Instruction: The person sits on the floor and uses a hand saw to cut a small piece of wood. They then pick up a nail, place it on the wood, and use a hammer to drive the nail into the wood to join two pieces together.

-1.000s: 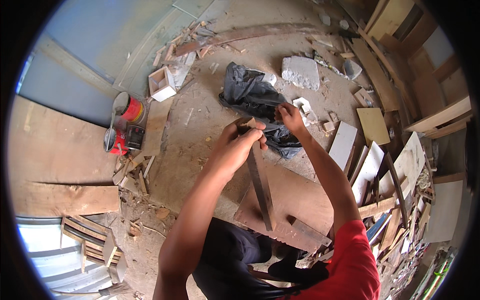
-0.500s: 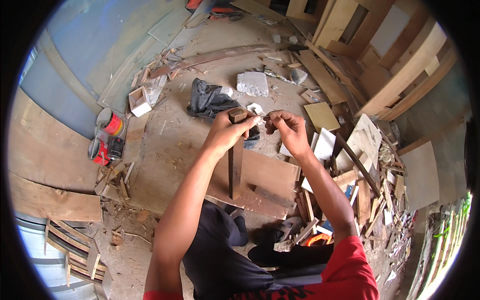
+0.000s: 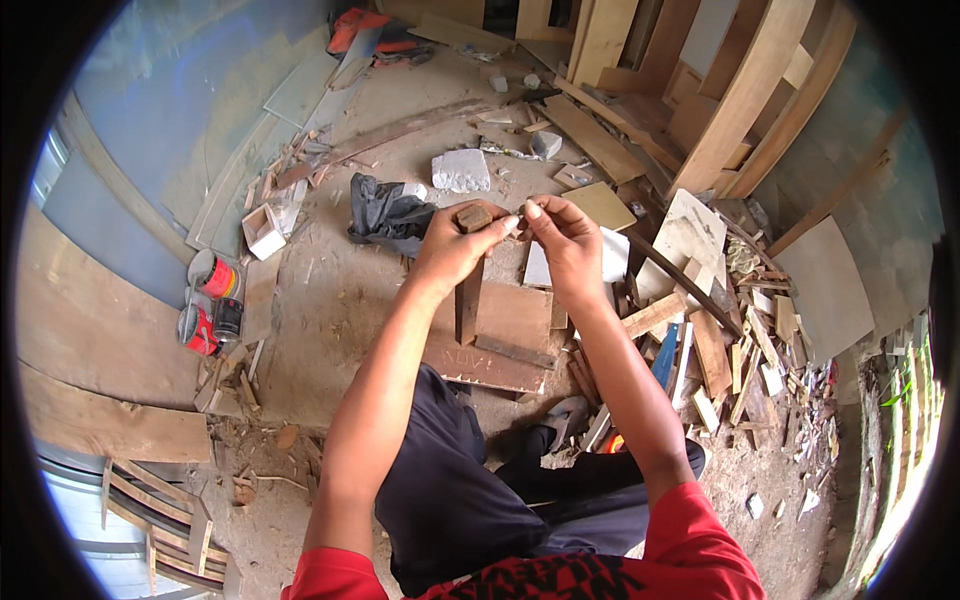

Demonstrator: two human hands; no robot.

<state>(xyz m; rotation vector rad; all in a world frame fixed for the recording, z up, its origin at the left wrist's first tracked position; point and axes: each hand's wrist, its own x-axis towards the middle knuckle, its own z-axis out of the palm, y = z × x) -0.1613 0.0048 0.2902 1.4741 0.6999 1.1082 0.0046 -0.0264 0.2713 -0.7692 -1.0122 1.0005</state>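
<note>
My left hand (image 3: 443, 248) is closed around the upper part of a brown wooden bar (image 3: 467, 305). The bar's squared top shows above the fist, and its lower part hangs over a brown board (image 3: 512, 318) lying low in front of me. My right hand (image 3: 568, 243) is pinched shut at thumb and fingertips, close beside the left thumb. Something small and dark sits between the fingertips of the two hands, too small to name. A flat dark wood strip (image 3: 515, 351) rests across the board.
Beyond my hands lie a black plastic bag (image 3: 385, 212) and a pale block (image 3: 461, 171). Wood offcuts (image 3: 712, 352) and a blue saw-like blade (image 3: 665, 357) are heaped at right. Cans (image 3: 213, 274) and a small white box (image 3: 263, 232) stand at left. Wooden frames (image 3: 745, 105) lean at far right.
My right thumb and fingertips have come nearer the left thumb. The left hand keeps its grip on the wooden bar. The whole view has shifted, showing more of the right-hand pile.
</note>
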